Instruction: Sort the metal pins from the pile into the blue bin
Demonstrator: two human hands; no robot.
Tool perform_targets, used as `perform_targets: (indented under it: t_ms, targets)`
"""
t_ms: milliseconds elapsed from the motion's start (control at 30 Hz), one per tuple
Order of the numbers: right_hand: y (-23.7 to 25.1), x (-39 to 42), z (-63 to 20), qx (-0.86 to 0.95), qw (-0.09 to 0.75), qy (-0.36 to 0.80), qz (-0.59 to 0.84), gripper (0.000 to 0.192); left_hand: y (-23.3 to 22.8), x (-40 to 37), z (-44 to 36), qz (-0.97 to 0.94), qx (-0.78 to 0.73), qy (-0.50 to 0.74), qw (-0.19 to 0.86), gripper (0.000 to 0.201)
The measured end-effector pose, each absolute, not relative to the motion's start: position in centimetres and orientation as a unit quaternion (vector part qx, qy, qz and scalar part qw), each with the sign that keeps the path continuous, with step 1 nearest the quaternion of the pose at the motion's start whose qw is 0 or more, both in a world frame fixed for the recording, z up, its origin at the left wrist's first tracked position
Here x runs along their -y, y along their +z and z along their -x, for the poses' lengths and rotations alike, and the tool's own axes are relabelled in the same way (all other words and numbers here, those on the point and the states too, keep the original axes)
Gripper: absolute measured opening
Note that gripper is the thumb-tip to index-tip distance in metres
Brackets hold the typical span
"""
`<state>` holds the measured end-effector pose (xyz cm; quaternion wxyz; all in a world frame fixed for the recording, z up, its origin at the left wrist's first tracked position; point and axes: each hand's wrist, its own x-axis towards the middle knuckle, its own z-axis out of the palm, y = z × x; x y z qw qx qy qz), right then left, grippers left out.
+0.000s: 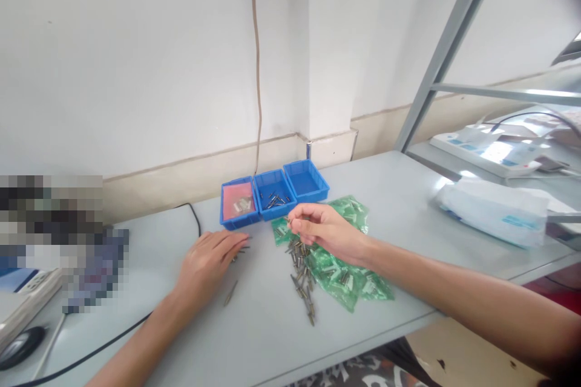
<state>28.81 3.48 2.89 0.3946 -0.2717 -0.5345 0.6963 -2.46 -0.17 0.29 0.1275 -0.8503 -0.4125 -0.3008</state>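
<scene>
Left hand: we see the left hand (209,257) lying palm down and flat on the surface (408,205), fingers spread and open, gripping nothing. Its fingertips (240,240) touch or cover a few small pins near the front of the pink-filled bin.
Right hand: the right hand (320,230) hovers above the green bags, thumb and forefinger pinched shut on one small metal pin (287,220); other fingers curled.
Pin heap: we note the loose pins (302,278) strewn in a narrow band from just under the right hand toward the near edge of the surface, partly on the bags.
Single pin: one stray pin (230,293) lies apart, just beside the left wrist, toward the near edge.
Green bags: a pile of green bags (349,281) lies under and right of the right hand, reaching back to the bins.
Bins: three blue bins touch in a row near the far edge, by the wall. The left bin (238,202) holds something pink; the middle bin (273,193) holds a few pins; the right bin (305,180) shows only its blue floor.
Cable: a black cable (113,338) runs from the far edge around the left arm to the near left corner.
White packet: a white packet (494,210) rests near the right edge.
</scene>
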Motion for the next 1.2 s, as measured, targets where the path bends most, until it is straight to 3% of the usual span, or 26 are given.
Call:
perform_targets:
  t_ms: [233, 400, 600, 733, 833, 1033, 1200]
  targets:
    - [2.84, -3.46, -28.85, 0.460, 0.360, 0.787, 0.196, 0.026, 0.11, 0.24, 2.32, 0.826, 0.468, -0.282, 0.139, 0.034]
    - [3.02, -3.61, -28.80, 0.450, 0.380, 0.782, 0.205, 0.029, 0.08, 0.29, 2.28, 0.820, 0.478, -0.279, 0.143, 0.036]
    - [3.02, -3.46, -28.75, 0.585, 0.434, 0.616, 0.301, 0.032, -0.16, 0.21, 2.45, 0.807, 0.499, -0.284, 0.136, 0.035]
    - [2.81, -2.94, -28.73, 0.685, 0.461, 0.439, 0.356, 0.018, 0.14, 0.40, 2.12, 0.802, 0.514, -0.276, 0.126, 0.036]
    - [2.68, -2.73, -28.77, 0.712, 0.471, 0.379, 0.357, 0.010, 0.43, 0.49, 1.83, 0.799, 0.525, -0.272, 0.111, 0.039]
    - [2.98, -2.70, -28.82, 0.706, 0.476, 0.391, 0.350, 0.012, 0.45, 0.16, 1.68, 0.809, 0.498, -0.301, 0.086, 0.035]
    - [3.08, -2.92, -28.80, 0.652, 0.452, 0.515, 0.325, 0.027, 0.07, 0.01, 1.88, 0.813, 0.478, -0.324, 0.078, 0.026]
